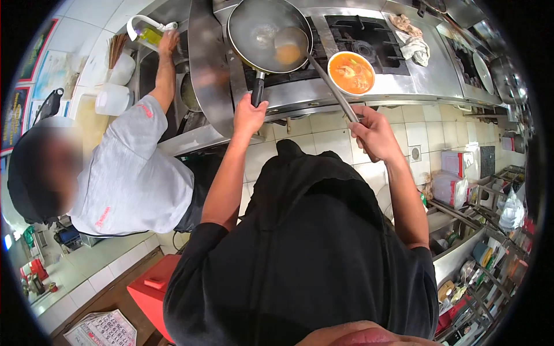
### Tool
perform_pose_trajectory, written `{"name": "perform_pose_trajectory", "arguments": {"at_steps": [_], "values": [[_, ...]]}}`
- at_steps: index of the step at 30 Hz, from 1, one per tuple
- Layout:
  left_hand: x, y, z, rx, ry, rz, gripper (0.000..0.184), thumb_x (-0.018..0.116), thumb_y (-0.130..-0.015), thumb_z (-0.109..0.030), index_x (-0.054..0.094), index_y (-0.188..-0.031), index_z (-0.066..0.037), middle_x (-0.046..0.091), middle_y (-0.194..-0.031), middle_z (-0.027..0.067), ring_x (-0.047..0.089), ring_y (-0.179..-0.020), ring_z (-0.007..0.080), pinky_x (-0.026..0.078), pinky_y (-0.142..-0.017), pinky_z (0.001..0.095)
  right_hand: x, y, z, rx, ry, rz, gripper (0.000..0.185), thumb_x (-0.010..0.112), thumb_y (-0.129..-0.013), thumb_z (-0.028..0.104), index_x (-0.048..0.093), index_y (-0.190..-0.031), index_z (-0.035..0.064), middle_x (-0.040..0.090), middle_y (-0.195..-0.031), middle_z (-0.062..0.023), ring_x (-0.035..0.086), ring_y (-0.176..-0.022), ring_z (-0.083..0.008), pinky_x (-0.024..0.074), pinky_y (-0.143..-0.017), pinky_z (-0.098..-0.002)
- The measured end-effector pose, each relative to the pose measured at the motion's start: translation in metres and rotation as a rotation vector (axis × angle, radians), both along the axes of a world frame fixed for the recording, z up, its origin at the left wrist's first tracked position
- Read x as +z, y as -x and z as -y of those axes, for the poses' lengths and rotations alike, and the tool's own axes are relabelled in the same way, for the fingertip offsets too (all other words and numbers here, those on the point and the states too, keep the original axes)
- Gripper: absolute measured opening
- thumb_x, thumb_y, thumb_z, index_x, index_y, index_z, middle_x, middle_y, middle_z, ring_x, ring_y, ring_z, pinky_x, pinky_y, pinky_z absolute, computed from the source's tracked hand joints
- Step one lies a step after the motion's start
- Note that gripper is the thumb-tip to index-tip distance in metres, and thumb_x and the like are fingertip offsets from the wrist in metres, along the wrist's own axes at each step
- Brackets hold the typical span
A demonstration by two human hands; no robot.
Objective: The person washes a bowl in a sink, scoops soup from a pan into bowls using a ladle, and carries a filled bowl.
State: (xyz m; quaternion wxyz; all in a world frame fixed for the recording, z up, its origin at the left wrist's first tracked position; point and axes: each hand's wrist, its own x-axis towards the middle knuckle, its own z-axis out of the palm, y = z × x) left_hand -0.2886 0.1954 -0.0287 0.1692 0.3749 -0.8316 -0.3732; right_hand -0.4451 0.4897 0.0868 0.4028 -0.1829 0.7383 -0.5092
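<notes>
My left hand [249, 117] is closed round the black handle of a frying pan [248, 40], which sits over the stove at the top middle. Cloudy liquid or steam fills much of the pan. In my right hand [375, 134] is the long metal handle of a ladle [332, 86]. The ladle's bowl rests inside the pan on its right side, with some orange-brown liquid in it. Just right of the pan, a white bowl [352, 74] of orange-red soup with pieces in it stands at the front of the stove.
A co-worker in a grey shirt [133, 173] stands at my left, one hand by a yellow-green bottle [151, 36] near the white tap. Crumpled cloths [414, 46] lie right of the burners [363, 43]. Crowded shelves [479, 265] stand at the right, a red box [156, 288] behind me.
</notes>
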Motion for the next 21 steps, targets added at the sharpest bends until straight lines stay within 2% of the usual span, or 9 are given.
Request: {"name": "perform_pose_trajectory", "arguments": {"at_steps": [1,2,5,8,10,15,17,21], "values": [[-0.005,-0.001,0.002,-0.006,0.04,0.004,0.029,0.073,-0.079,-0.023,0.055,-0.079,0.001,0.055,-0.062,0.0106,0.051,-0.057,0.0197,0.043,-0.056,0.038,-0.001,-0.002,0.0,0.0,0.062,0.091,0.039,0.06,-0.09,0.009,0.05,-0.126,-0.0034,0.058,-0.071,-0.0047,0.05,-0.047,-0.0094,0.0393,-0.038,-0.0242],[-0.008,-0.002,0.003,-0.015,0.08,0.007,0.03,0.073,-0.079,-0.022,0.055,-0.079,0.001,0.054,-0.061,0.0104,0.05,-0.057,0.0195,0.043,-0.056,0.038,0.001,-0.003,0.0,-0.046,0.113,0.22,0.037,0.06,-0.09,0.01,0.051,-0.124,-0.0028,0.058,-0.071,-0.005,0.05,-0.047,-0.0097,0.0393,-0.038,-0.0244],[-0.002,-0.004,0.002,-0.003,-0.009,0.001,0.03,0.073,-0.079,-0.021,0.053,-0.078,0.001,0.051,-0.06,0.009,0.048,-0.057,0.0183,0.042,-0.055,0.0379,0.001,-0.002,0.0,-0.141,0.271,0.565,0.029,0.058,-0.093,0.013,0.052,-0.118,0.0001,0.058,-0.072,-0.0077,0.052,-0.047,-0.0106,0.0394,-0.036,-0.0232],[-0.008,-0.006,0.003,-0.009,-0.034,-0.008,0.028,0.073,-0.079,-0.02,0.053,-0.078,0.0,0.051,-0.061,0.0055,0.046,-0.058,0.0144,0.041,-0.054,0.0355,-0.004,0.0,-0.01,-0.194,0.454,0.84,0.03,0.056,-0.095,0.013,0.05,-0.121,0.0002,0.057,-0.077,-0.0107,0.052,-0.048,-0.0106,0.04,-0.035,-0.022],[-0.008,-0.007,0.003,-0.022,-0.097,-0.031,0.027,0.073,-0.08,-0.019,0.053,-0.078,-0.001,0.052,-0.063,0.0026,0.045,-0.058,0.0121,0.04,-0.053,0.0332,0.002,-0.002,-0.018,-0.205,0.511,0.89,0.031,0.054,-0.096,0.013,0.048,-0.124,0.0005,0.056,-0.079,-0.012,0.051,-0.048,-0.0107,0.0401,-0.034,-0.0216],[-0.023,-0.005,0.008,-0.041,-0.215,-0.103,0.021,0.071,-0.083,-0.017,0.056,-0.08,-0.004,0.052,-0.064,-0.0028,0.043,-0.057,0.0075,0.036,-0.05,0.0287,0.029,-0.005,-0.047,-0.282,0.605,0.845,0.033,0.053,-0.097,0.013,0.048,-0.128,0.0013,0.054,-0.08,-0.0125,0.049,-0.046,-0.0108,0.0383,-0.033,-0.0206],[-0.029,-0.003,0.01,-0.044,-0.286,-0.13,0.019,0.071,-0.084,-0.016,0.057,-0.082,-0.005,0.051,-0.064,-0.0037,0.042,-0.055,0.0063,0.034,-0.048,0.0276,0.037,-0.005,-0.063,-0.305,0.612,0.743,0.033,0.053,-0.097,0.012,0.049,-0.127,0.001,0.054,-0.08,-0.0124,0.048,-0.045,-0.0109,0.0373,-0.033,-0.0206],[-0.033,0.006,0.017,-0.001,-0.45,-0.101,0.022,0.071,-0.083,-0.018,0.055,-0.076,-0.004,0.051,-0.063,-0.0023,0.044,-0.056,0.0092,0.038,-0.051,0.031,0.047,-0.003,-0.085,-0.41,0.521,0.517,0.033,0.057,-0.095,0.012,0.051,-0.125,0.0008,0.056,-0.077,-0.0135,0.048,-0.043,-0.0114,0.0357,-0.033,-0.0202]]}}
